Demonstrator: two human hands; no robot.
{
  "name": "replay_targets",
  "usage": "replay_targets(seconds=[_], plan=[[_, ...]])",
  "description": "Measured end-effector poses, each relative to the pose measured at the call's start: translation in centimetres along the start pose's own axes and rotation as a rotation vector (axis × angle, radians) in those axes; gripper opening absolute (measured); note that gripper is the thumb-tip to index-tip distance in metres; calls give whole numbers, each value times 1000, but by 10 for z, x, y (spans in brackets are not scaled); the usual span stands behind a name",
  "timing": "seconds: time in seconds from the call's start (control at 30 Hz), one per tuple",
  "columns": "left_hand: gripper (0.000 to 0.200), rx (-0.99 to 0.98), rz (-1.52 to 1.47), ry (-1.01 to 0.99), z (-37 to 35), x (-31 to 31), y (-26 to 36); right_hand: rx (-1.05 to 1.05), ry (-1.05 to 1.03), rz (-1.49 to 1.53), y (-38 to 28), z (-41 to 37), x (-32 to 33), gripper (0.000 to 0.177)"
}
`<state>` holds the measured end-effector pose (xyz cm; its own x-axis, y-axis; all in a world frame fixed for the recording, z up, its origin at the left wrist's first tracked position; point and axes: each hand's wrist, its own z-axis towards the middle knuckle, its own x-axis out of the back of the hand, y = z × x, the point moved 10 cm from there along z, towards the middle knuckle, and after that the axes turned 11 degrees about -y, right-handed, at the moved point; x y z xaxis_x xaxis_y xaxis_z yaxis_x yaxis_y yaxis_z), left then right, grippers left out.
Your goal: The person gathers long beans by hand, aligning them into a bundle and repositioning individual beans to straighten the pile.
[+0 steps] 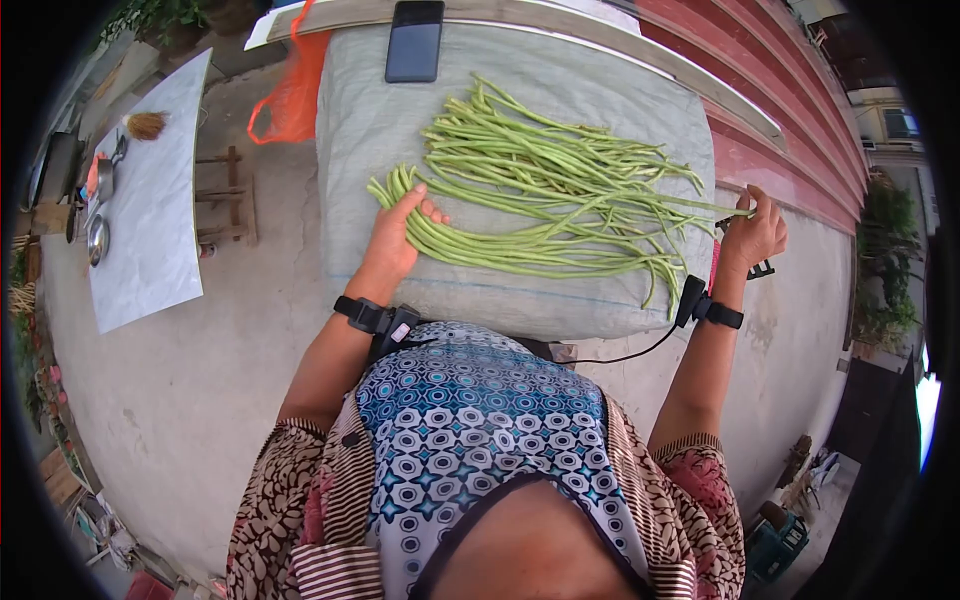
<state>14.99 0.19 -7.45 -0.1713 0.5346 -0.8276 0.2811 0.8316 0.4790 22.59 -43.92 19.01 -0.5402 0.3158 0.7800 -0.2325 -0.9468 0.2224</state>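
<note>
Left hand [397, 240], head view: closed around the left ends of a bundle of long, thin green beans [490, 247], thumb on top, tips poking out past the fist. Bundle lies on a pale grey-green woven plastic sheet [365, 130], running rightward in a curve. Right hand [758, 235]: fingers pinched on the end of a single long green bean [700, 205], out past the sheet's right edge; its other end runs back among the rest. Loose pile of long green beans [530, 145] sits just beyond the bundle, some overlapping. Both wrists wear black straps [359, 313]. Black rectangular smartphone [414, 45] lies at the sheet's far edge; thin orange-red plastic bag [303, 90] is near its far left corner. Well apart, left: white rectangular tabletop [160, 230] with a round metal bowl [97, 240].
</note>
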Motion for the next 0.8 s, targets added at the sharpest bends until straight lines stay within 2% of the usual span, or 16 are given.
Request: replay_targets(seconds=[0.03, 0.13, 0.2, 0.27, 0.33, 0.4, 0.5, 0.6, 0.7, 0.8], plan=[[11, 2, 8, 0, -1, -1, 1, -9, -56, -112, 5, -2, -6, 19], [12, -1, 26, -4, 0, -1, 1, 104, -440, -124, 10, -36, -65, 25], [12, 5, 41, 11, 0, 1, 2, 142, -531, 349, -24, -50, -73, 27], [14, 30, 63, 47, -4, 3, 2, 198, -700, 649, -98, -71, -53, 27], [21, 33, 28, 56, 1, 13, -2, 467, -682, 657, -173, -95, -29, 24], [27, 27, 17, 49, 2, 16, -1, 584, -614, 667, -223, -114, -22, 25], [30, 13, 31, 22, 0, 10, 1, 554, -484, 622, -251, -123, -27, 24], [31, 15, 40, 7, -1, 9, 1, 509, -569, 610, -255, -127, -46, 23], [30, 4, 51, -9, -3, 6, 2, 558, -558, 650, -256, -130, -42, 21], [36, -14, 91, -7, -3, 3, 4, 542, -524, 812, -249, -128, -29, 19]])
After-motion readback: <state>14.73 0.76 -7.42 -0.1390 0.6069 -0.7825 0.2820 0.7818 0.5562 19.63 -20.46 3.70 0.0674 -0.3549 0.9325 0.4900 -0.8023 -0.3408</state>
